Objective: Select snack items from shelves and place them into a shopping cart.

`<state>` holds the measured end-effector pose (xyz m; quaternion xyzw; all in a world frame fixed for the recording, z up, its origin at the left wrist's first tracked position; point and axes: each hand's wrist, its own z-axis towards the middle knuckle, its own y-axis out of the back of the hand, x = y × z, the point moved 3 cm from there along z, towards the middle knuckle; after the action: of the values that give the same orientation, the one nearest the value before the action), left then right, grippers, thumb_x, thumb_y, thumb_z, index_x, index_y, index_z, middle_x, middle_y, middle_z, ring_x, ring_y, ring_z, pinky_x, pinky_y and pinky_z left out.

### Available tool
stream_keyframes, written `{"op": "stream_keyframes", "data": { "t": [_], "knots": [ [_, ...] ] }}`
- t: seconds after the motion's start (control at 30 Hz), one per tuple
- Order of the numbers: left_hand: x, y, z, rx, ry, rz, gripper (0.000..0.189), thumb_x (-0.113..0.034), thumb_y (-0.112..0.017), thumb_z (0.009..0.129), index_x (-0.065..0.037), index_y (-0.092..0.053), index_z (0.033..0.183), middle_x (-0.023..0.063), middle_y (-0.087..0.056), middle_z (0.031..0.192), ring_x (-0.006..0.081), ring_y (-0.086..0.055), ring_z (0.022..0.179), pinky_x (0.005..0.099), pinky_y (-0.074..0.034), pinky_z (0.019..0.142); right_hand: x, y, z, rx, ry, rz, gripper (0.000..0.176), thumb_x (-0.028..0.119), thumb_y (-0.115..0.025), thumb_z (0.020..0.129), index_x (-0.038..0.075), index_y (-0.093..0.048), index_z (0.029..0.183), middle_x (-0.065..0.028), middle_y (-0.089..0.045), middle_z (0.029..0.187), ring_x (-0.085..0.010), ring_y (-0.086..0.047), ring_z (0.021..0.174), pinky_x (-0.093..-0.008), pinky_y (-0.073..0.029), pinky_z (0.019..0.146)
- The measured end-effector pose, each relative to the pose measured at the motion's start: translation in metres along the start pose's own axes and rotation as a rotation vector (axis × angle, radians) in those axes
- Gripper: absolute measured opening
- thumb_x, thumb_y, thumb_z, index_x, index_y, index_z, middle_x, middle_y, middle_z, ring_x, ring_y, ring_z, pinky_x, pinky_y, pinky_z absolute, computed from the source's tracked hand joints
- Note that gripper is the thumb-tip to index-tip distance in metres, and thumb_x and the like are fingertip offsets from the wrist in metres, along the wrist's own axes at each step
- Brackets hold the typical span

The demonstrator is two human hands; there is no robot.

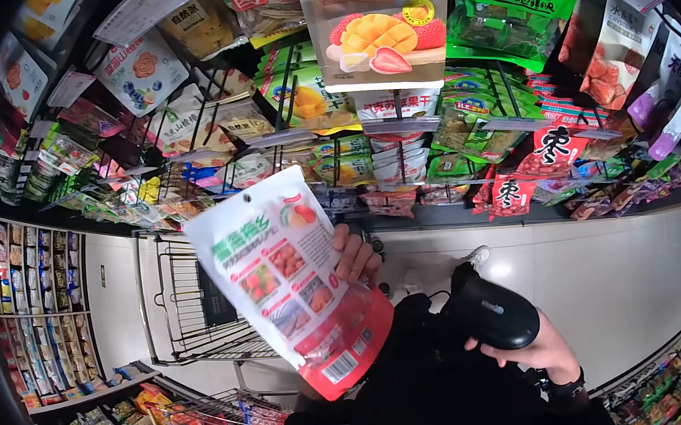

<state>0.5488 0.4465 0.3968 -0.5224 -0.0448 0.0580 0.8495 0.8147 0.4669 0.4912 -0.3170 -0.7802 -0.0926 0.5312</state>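
Note:
My left hand (pixel 355 257) is closed on the right edge of a white and red snack pouch (pixel 294 282). The pouch is tilted, its printed back facing me, with small fruit pictures and a barcode near the red bottom. Its lettering is partly blurred. To the right, my right hand (pixel 536 350) grips a smooth black barcode scanner (pixel 493 313); its underside is hidden. Pouch and scanner are apart, both in front of my dark clothing. A band circles my right wrist.
Ahead, a shelf rack (pixel 398 126) carries hanging snack bags, including a large mixed-fruit pouch (pixel 381 21) and a green bag (pixel 510 0). A wire shopping cart (pixel 198 302) stands at left. More stocked shelves (pixel 42 308) line the left side and both lower corners. Pale tiles (pixel 610 264) cover the floor.

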Motion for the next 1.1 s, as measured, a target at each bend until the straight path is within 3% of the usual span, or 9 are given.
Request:
{"op": "stream_keyframes", "data": {
  "t": [0.17,0.27,0.3,0.4,0.6,0.77,0.97,1.03,1.1],
  "knots": [
    [0.008,-0.001,0.007,0.116,-0.024,-0.022,0.016,-0.024,-0.049,0.097,-0.009,-0.048,0.101,-0.0012,-0.058,0.076,0.0108,-0.051,0.072,0.0254,-0.035,0.072,0.014,-0.012,-0.009,0.178,0.084,-0.111,0.036,0.002,-0.074,0.073,-0.002,-0.062,0.106,-0.0122,-0.07,0.094,-0.0231,-0.068,0.077,-0.0289,-0.051,0.075],
    [0.013,-0.007,0.008,0.068,-0.075,0.017,0.009,-0.02,-0.048,0.097,-0.012,-0.05,0.099,-0.0045,-0.058,0.073,0.0084,-0.049,0.072,0.0256,-0.033,0.073,-0.001,-0.012,-0.011,0.255,0.232,-0.092,0.044,-0.005,-0.072,0.072,-0.005,-0.058,0.114,-0.0128,-0.07,0.097,-0.0177,-0.069,0.082,-0.0273,-0.055,0.072],
    [0.014,-0.012,0.01,0.046,-0.079,0.035,0.007,-0.019,-0.047,0.097,-0.013,-0.051,0.099,-0.0056,-0.058,0.072,0.0078,-0.048,0.072,0.0256,-0.032,0.073,-0.004,-0.011,-0.012,0.282,0.184,-0.154,0.047,-0.007,-0.073,0.069,-0.005,-0.057,0.113,-0.0139,-0.069,0.101,-0.0211,-0.069,0.092,-0.0317,-0.054,0.082],
    [0.022,-0.02,0.011,0.0,-0.122,0.002,0.007,-0.02,-0.047,0.097,-0.015,-0.052,0.099,-0.007,-0.058,0.07,0.0067,-0.045,0.073,0.026,-0.03,0.074,0.004,-0.013,-0.009,0.169,0.205,-0.093,0.039,0.008,-0.079,0.069,-0.002,-0.061,0.102,-0.0131,-0.068,0.091,-0.0229,-0.068,0.076,-0.0285,-0.052,0.07],
    [0.029,-0.022,0.018,0.027,-0.071,-0.049,0.009,-0.021,-0.044,0.098,-0.015,-0.051,0.099,-0.0067,-0.057,0.07,0.0082,-0.045,0.073,0.0259,-0.031,0.075,0.009,-0.013,-0.005,0.084,0.025,-0.114,0.039,0.009,-0.082,0.068,-0.002,-0.062,0.1,-0.0097,-0.07,0.087,-0.018,-0.069,0.075,-0.0272,-0.052,0.069],
    [0.033,-0.02,0.037,0.128,0.039,-0.04,0.015,-0.026,-0.048,0.097,-0.012,-0.051,0.102,-0.0051,-0.055,0.073,0.009,-0.046,0.074,0.0255,-0.032,0.075,0.014,-0.011,-0.005,0.011,-0.021,0.068,0.033,-0.011,-0.07,0.071,-0.004,-0.063,0.103,-0.0104,-0.071,0.093,-0.0167,-0.069,0.077,-0.0249,-0.053,0.069],
    [0.04,-0.023,0.036,-0.03,-0.063,0.077,0.02,-0.029,-0.05,0.096,-0.011,-0.05,0.105,-0.005,-0.052,0.073,0.0085,-0.043,0.073,0.025,-0.031,0.074,0.0,0.0,-0.014,0.111,-0.042,0.075,0.035,-0.005,-0.072,0.069,-0.004,-0.063,0.103,-0.0118,-0.07,0.092,-0.0184,-0.068,0.074,-0.0262,-0.052,0.067],
    [0.037,-0.023,0.036,-0.078,-0.085,0.114,0.021,-0.031,-0.048,0.097,-0.012,-0.05,0.104,-0.0045,-0.05,0.073,0.009,-0.041,0.074,0.0255,-0.03,0.076,0.001,-0.004,-0.018,0.103,0.031,0.05,0.038,0.0,-0.072,0.068,-0.003,-0.063,0.104,-0.0131,-0.07,0.093,-0.0223,-0.068,0.075,-0.0284,-0.052,0.068],
    [0.025,-0.017,0.038,-0.058,-0.042,0.163,0.023,-0.034,-0.043,0.098,-0.012,-0.048,0.104,-0.0033,-0.048,0.075,0.0102,-0.04,0.077,0.0267,-0.029,0.079,0.003,-0.006,-0.016,0.15,0.335,-0.308,0.039,0.007,-0.072,0.066,-0.001,-0.062,0.102,-0.016,-0.067,0.09,-0.0326,-0.065,0.075,-0.0338,-0.051,0.069]
  ]
}}
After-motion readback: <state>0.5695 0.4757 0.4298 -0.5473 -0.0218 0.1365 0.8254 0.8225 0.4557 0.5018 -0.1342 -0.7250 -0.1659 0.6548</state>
